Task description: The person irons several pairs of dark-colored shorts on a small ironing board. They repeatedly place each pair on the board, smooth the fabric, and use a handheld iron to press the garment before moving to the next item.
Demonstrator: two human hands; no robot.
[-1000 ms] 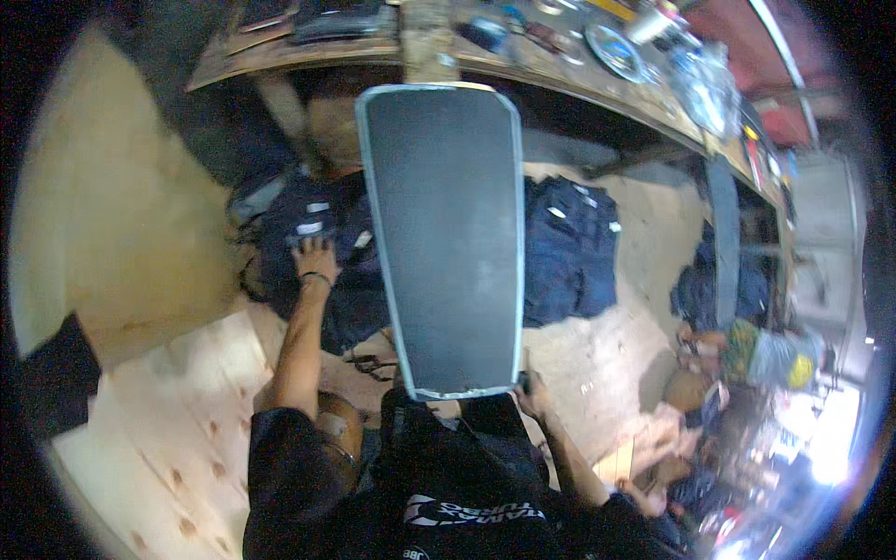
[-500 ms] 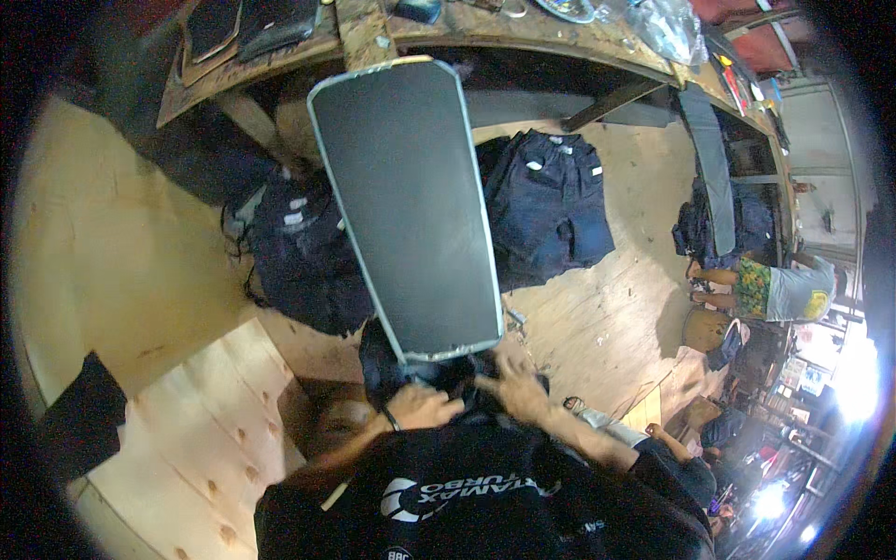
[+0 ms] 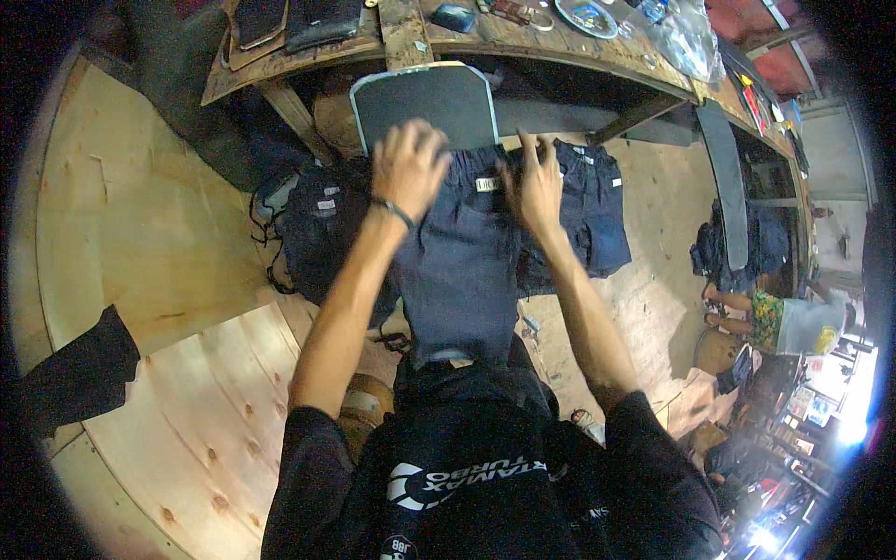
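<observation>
Dark navy trousers or shorts (image 3: pixel 460 271) with an elastic waistband and a small pale label are drawn over a long black board (image 3: pixel 425 98) with a light edge. Only the board's far end shows beyond the waistband. My left hand (image 3: pixel 411 168) lies at the left part of the waistband, fingers apart and slightly blurred, reaching onto the bare board. At the waistband's right edge is my right hand (image 3: pixel 537 187), its fingers stretched out and spread. The garment's lower end lies close to my body.
A wooden workbench (image 3: pixel 551 61) holds a round tray (image 3: pixel 586 17) and clear plastic bags (image 3: pixel 679 42). Dark garments (image 3: pixel 322 224) lie left of the board, and more shorts (image 3: pixel 593 210) lie right. Another black board (image 3: pixel 726 187) sticks out farther right, near a person (image 3: pixel 779 322).
Both hands have moved forward from near my body to the board's far part. The navy garment now covers most of the board, which was bare before.
</observation>
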